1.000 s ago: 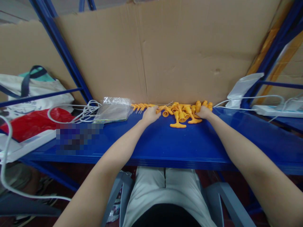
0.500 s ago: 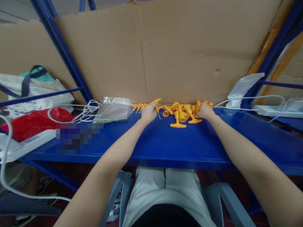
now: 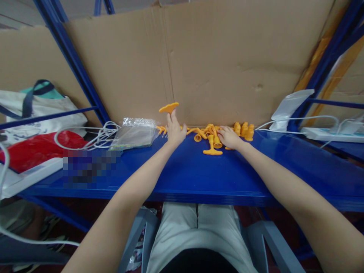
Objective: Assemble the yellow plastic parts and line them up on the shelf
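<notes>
My left hand (image 3: 175, 132) is raised just above the table's back edge, its fingers closed on an orange T-handled corkscrew (image 3: 168, 108). The crossbar sticks up above the fingers; its shaft is hidden. Below and left of that hand, more orange corkscrews (image 3: 161, 130) lie in a row with their metal spirals showing. My right hand (image 3: 229, 137) rests on the right part of a pile of orange corkscrew parts (image 3: 212, 141), fingers stretched over the pieces. Bell-shaped pieces and T-handles are mixed there. Right of this hand, several orange bell-shaped pieces (image 3: 249, 132) stand upright.
A stack of clear plastic bags (image 3: 132, 134) lies left of the corkscrews. White cables (image 3: 106, 134), a red bag (image 3: 42, 148) and a cloth bag (image 3: 57, 113) are further left. Cardboard (image 3: 213, 64) walls off the back of the blue table (image 3: 182, 174). A power strip (image 3: 327, 133) lies at right.
My left hand has lifted and tilted up, raising the corkscrew's crossbar. My right hand has moved left from the upright bell-shaped pieces onto the pile.
</notes>
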`<state>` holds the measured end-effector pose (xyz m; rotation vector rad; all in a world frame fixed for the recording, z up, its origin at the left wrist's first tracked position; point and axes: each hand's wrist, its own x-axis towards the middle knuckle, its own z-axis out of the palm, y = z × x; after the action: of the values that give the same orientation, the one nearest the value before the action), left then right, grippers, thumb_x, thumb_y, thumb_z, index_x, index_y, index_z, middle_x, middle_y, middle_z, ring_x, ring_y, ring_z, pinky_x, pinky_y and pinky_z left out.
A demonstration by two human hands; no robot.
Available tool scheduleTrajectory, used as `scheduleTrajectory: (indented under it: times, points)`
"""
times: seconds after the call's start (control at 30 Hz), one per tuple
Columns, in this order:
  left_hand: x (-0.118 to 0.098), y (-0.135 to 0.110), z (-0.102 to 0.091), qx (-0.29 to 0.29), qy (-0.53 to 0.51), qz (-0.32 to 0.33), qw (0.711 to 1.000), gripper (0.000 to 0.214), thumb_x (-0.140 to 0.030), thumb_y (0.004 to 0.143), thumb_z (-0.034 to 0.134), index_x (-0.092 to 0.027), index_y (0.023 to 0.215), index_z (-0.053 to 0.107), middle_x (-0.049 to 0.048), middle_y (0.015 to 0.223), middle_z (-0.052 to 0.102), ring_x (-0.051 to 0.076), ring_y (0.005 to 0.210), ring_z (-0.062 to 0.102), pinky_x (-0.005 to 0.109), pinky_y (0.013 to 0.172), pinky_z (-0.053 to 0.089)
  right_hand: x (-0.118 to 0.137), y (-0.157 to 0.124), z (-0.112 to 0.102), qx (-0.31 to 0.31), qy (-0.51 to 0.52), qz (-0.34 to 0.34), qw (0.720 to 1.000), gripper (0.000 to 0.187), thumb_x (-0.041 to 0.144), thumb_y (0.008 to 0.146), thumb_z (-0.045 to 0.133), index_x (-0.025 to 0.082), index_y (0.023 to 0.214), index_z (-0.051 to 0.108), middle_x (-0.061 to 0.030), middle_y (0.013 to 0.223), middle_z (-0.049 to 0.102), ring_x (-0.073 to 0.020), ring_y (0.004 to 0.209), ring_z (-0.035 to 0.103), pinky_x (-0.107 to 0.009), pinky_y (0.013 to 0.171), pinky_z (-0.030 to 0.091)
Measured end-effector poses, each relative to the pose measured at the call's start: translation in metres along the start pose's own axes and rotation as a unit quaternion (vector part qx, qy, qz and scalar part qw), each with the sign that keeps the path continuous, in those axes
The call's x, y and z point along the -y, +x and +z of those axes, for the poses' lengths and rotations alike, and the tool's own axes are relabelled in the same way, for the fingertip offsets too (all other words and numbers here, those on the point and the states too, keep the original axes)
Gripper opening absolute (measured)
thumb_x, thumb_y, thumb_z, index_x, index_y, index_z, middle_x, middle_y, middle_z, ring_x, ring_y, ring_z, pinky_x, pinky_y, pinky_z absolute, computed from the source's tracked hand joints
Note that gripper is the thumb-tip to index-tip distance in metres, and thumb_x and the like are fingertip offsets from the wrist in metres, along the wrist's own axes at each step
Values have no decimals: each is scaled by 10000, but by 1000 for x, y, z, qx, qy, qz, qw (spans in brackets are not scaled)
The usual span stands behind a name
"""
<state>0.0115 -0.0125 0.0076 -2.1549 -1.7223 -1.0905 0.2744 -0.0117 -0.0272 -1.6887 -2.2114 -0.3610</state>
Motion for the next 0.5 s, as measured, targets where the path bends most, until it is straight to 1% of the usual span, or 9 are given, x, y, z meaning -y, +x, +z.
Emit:
scheduleTrajectory:
  times: [0.1,0.17,0.27,0.37,0.43,0.5]
  points:
    - [-6,9,1,-31,-1,-19,999,751,-221,907,485,-179,1569,134,199,1619,232,365,1506,220,556,1163,313,0,0,2,12,-14,-13,1000,454,236,979,332,112,1253,673,-162,1512,488,-291,1414,415,-459,1198,262]
    - [-8,16,5,-14,5,-16,1000,710,-236,915,480,-173,1557,183,202,1615,250,361,1499,242,572,1169,292,-1,0,2,9,-23,-15,1000,458,251,982,331,129,1243,687,-144,1510,496,-300,1407,424,-471,1187,286]
    - [-7,28,14,28,23,-4,999,639,-259,929,463,-189,1532,262,186,1610,278,349,1470,307,587,1176,278,-2,0,2,8,-26,-16,1000,465,264,986,326,124,1241,690,-149,1513,492,-300,1409,420,-466,1170,318]
    - [-3,39,28,78,42,-4,996,541,-260,938,431,-187,1472,381,183,1563,374,340,1458,331,626,1176,260,-3,0,4,8,-20,-12,1000,458,276,990,334,146,1251,686,-140,1521,485,-308,1410,418,-482,1154,341]
    - [2,45,40,124,55,-18,991,482,-272,945,414,-170,1414,463,199,1511,448,345,1447,352,648,1167,257,-3,0,4,7,-19,-7,1000,453,292,996,333,180,1261,683,-110,1529,482,-308,1416,410,-486,1150,348]
    - [8,48,51,177,68,-35,981,468,-309,958,400,-163,1392,496,212,1505,460,350,1449,355,644,1156,272,-2,0,5,10,-19,-3,1000,457,298,1001,326,179,1268,678,-108,1534,474,-302,1420,405,-476,1155,343]
